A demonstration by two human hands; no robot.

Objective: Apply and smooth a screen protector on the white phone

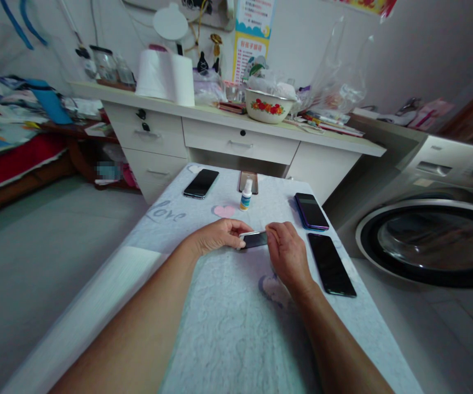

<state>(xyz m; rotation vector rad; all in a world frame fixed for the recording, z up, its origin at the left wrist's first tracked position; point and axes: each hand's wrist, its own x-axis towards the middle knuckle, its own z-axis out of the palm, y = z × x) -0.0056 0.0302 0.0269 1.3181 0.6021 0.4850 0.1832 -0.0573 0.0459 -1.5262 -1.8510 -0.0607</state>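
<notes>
Over the middle of the cloth-covered table, a smartphone with a dark screen and pale edge is held sideways between both hands. My left hand grips its left end, thumb on the near edge. Closed round the right end is my right hand, which hides that part of the phone. Beyond the hands stands a small white spray bottle with a blue and yellow label, upright. Just behind it lies a brownish phone or case. Whether anything else is in my right fingers is hidden.
A black phone lies at the far left of the table. At the right are a stacked phone and another black phone. A white desk borders the far end; a washing machine stands at the right.
</notes>
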